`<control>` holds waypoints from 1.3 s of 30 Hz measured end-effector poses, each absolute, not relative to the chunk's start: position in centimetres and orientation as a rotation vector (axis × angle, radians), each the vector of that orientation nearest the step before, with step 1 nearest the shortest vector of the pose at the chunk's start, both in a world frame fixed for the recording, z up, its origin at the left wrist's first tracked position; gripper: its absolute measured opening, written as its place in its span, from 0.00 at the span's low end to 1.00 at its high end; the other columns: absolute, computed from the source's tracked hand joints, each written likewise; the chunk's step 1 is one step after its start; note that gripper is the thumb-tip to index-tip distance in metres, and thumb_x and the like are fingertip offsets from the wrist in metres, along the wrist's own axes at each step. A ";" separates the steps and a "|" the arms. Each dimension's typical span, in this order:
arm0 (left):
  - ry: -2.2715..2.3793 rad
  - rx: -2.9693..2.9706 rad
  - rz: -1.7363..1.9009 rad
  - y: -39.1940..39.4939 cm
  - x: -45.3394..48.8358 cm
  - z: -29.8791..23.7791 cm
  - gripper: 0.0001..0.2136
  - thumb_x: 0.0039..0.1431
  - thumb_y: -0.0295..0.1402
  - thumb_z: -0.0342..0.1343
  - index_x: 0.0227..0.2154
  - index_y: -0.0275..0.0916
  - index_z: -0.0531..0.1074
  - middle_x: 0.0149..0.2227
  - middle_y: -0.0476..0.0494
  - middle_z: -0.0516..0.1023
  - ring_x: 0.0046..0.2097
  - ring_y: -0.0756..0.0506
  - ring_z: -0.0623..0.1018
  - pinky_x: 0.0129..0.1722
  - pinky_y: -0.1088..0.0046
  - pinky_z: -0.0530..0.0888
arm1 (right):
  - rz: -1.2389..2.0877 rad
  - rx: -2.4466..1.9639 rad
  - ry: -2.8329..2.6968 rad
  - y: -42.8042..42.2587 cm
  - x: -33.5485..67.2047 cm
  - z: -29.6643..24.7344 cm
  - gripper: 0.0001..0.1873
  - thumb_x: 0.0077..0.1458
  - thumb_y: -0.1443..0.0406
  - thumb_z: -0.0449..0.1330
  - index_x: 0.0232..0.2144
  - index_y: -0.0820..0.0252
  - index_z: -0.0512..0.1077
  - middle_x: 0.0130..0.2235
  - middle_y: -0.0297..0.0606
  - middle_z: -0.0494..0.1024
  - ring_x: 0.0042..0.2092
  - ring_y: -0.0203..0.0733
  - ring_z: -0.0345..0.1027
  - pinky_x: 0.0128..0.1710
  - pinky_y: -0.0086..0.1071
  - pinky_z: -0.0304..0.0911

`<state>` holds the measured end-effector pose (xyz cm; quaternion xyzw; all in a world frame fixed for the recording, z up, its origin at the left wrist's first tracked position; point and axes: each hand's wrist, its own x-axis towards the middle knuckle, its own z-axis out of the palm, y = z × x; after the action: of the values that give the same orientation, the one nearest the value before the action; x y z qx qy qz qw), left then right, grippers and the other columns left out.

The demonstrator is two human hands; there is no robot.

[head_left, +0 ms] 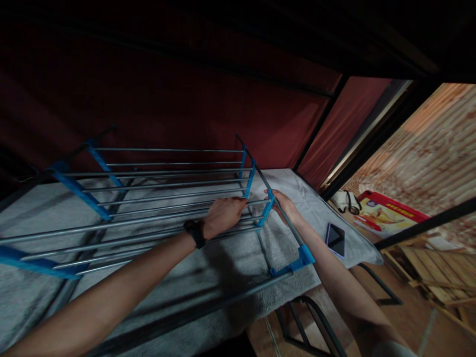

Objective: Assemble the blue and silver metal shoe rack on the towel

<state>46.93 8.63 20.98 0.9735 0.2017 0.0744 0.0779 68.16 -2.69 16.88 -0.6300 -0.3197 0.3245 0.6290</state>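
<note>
A rack of grey metal tubes (130,199) with blue plastic brackets (80,191) lies across a grey cloth. My left hand (225,215), a black watch (195,234) on its wrist, is closed round one tube near its right end. At the right end frame, my right hand (285,206) grips a blue bracket (265,214) fixed on a dark side pole (288,223). Its fingers are partly hidden behind the pole and bracket. Nearer to me on that pole sits a blue corner piece (305,255), joined to a long front tube (238,295).
A phone (335,240) lies on the cloth (297,186) right of my right arm. Beyond the table's edge are a red and yellow box (388,214), a white object with a black strap (345,202) and a wooden slatted chair (435,270). A dark red wall (178,109) rises behind the rack.
</note>
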 end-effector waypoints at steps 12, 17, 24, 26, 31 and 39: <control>0.562 2.931 0.180 8.0 46.8 21.5 0.14 0.72 0.34 0.44 0.46 0.40 0.76 0.45 0.39 0.83 0.46 0.39 0.83 0.42 0.65 0.75 | 0.694 -1.592 -0.822 -3.1 69.2 16.1 0.25 0.54 0.45 0.60 0.44 0.53 0.79 0.39 0.37 0.80 0.44 0.47 0.75 0.46 0.38 0.73; 0.486 2.977 0.285 7.6 46.2 21.1 0.15 0.73 0.39 0.46 0.49 0.38 0.74 0.49 0.37 0.81 0.49 0.41 0.81 0.46 0.65 0.75 | 0.713 -1.577 -0.908 -3.3 70.4 16.0 0.21 0.53 0.47 0.62 0.43 0.50 0.79 0.45 0.42 0.81 0.48 0.53 0.78 0.49 0.45 0.77; 0.689 3.144 0.460 8.2 40.4 19.8 0.16 0.72 0.40 0.48 0.55 0.36 0.70 0.49 0.34 0.79 0.49 0.40 0.80 0.49 0.61 0.73 | 0.796 -1.644 -0.795 -3.4 71.4 15.3 0.19 0.58 0.46 0.59 0.45 0.45 0.79 0.49 0.45 0.82 0.51 0.58 0.79 0.53 0.56 0.76; 0.699 3.165 0.424 8.9 39.1 19.6 0.14 0.73 0.38 0.46 0.52 0.36 0.71 0.47 0.35 0.80 0.47 0.40 0.80 0.47 0.63 0.73 | 0.814 -1.641 -0.782 -3.3 71.6 15.2 0.18 0.59 0.46 0.59 0.45 0.45 0.79 0.51 0.45 0.81 0.51 0.59 0.79 0.53 0.56 0.75; 0.666 3.166 0.344 9.7 38.7 19.6 0.13 0.74 0.34 0.44 0.49 0.35 0.71 0.45 0.34 0.81 0.45 0.42 0.82 0.43 0.66 0.74 | 0.823 -1.634 -0.794 -3.3 71.5 15.2 0.20 0.61 0.49 0.57 0.47 0.51 0.78 0.48 0.50 0.82 0.49 0.58 0.80 0.49 0.54 0.78; 0.614 3.138 0.420 9.0 38.9 20.3 0.15 0.74 0.32 0.42 0.52 0.33 0.72 0.48 0.31 0.79 0.50 0.39 0.79 0.51 0.60 0.73 | 0.797 -1.650 -0.694 -3.2 69.1 17.3 0.17 0.62 0.55 0.55 0.45 0.55 0.77 0.40 0.41 0.82 0.41 0.47 0.80 0.41 0.40 0.78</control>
<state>38.90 8.97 20.27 0.9722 0.1901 0.1300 -0.0417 69.13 -3.20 17.26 -0.6992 -0.2941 0.3377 0.5572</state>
